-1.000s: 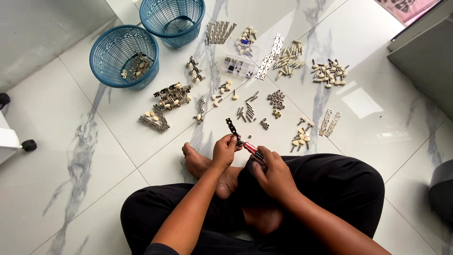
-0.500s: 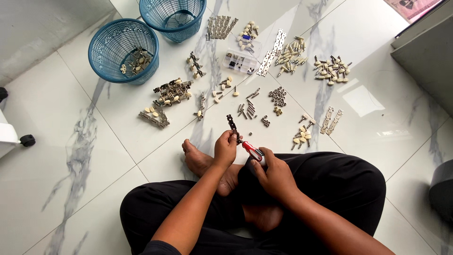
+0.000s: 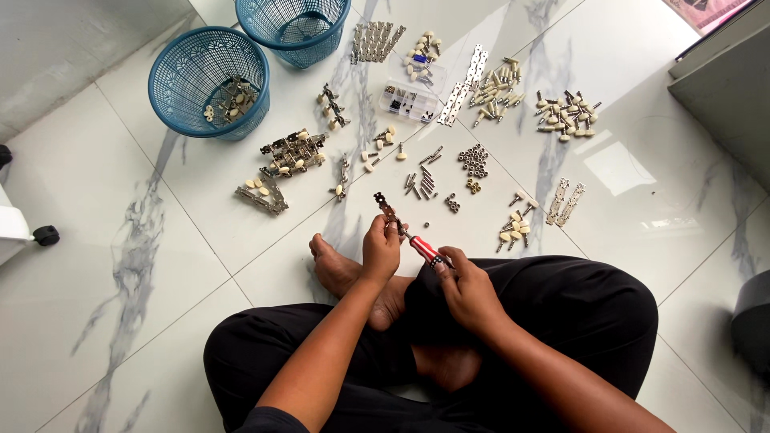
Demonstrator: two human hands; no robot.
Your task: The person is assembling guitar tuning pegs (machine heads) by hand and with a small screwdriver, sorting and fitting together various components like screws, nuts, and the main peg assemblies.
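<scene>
A person sits cross-legged on a white marble floor [image 3: 120,265]. 2 blue mesh baskets stand at the top left: the nearer basket [image 3: 210,80] holds a few metal parts, the farther basket [image 3: 298,28] is cut by the frame edge. Piles of small metal hardware spread between baskets and knees: perforated strips [image 3: 465,84], cream-knobbed pegs [image 3: 565,112], a heap of nuts [image 3: 475,160], a clear compartment box [image 3: 411,100]. None of it lies between the hands.

The left hand [image 3: 380,248] is closed around the lower end of a narrow metal plate [image 3: 386,205], which juts up and left, away from the body. The right hand [image 3: 465,290] grips a red-handled screwdriver [image 3: 423,248]; its long axis runs diagonally, tip toward the plate at upper left.
</scene>
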